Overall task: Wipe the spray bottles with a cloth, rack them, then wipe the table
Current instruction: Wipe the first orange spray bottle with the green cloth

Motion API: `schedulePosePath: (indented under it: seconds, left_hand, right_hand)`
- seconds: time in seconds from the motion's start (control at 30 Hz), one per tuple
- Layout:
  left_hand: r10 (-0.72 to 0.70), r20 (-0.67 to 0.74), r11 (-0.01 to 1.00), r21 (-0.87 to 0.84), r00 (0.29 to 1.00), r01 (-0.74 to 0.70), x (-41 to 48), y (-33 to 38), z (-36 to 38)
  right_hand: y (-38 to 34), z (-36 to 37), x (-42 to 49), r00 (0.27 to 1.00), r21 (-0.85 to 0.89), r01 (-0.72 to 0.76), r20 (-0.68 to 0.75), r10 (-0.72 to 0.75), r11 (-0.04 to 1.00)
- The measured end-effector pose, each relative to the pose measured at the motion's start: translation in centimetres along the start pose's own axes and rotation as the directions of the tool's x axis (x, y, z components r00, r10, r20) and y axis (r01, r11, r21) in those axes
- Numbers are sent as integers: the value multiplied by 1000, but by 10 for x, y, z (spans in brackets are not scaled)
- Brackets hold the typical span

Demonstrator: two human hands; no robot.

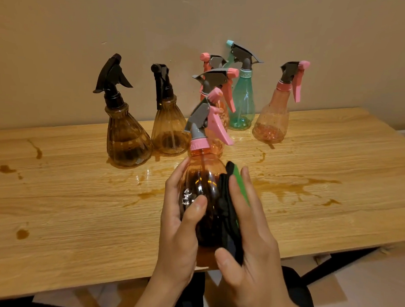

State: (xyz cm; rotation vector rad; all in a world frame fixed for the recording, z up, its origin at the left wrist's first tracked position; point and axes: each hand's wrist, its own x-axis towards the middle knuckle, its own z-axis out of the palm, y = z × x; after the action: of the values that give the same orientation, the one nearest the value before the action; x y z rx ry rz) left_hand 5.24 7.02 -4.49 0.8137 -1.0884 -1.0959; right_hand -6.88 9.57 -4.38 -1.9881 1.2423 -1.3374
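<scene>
The orange bottle (203, 177), clear plastic with a pink collar, pink trigger and grey spray head, is held tilted above the near edge of the table (75, 205). The left hand (180, 232) grips its body, fingers curled round it. The right hand (255, 242) pinches a dark cloth (225, 202) with a green edge against the bottle's side. The bottle's base is hidden by the hands, the cloth is mostly covered, and the white print on the bottle is unreadable.
</scene>
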Motion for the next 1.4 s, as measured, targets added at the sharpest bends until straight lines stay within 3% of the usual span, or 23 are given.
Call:
schedulePosePath:
  seconds: [0.2,0.47,0.67,1.03,1.23,1.4]
  left_hand:
    - [22,81,995,90,997,-30,-3,1,3]
    - [-16,-17,1000,-9,1000,16,1,1,1]
    - [23,37,998,63,999,-25,1,0,1]
    - [48,14,995,89,999,-49,-2,0,4]
    - [38,62,995,92,997,-43,-2,3,5]
    - [40,-13,998,51,999,-39,-2,2,3]
  right_hand:
    - [-1,-10,19,991,102,-112,-55,118,989]
    - [2,1,-4,999,-60,42,-11,-43,997]
    - [1,-6,13,989,109,-143,-24,146,984]
    - [-3,-7,5,977,83,-213,2,214,974]
    - [-1,-9,20,988,101,-140,-53,146,985]
    - [-2,0,-3,997,31,-62,-36,63,998]
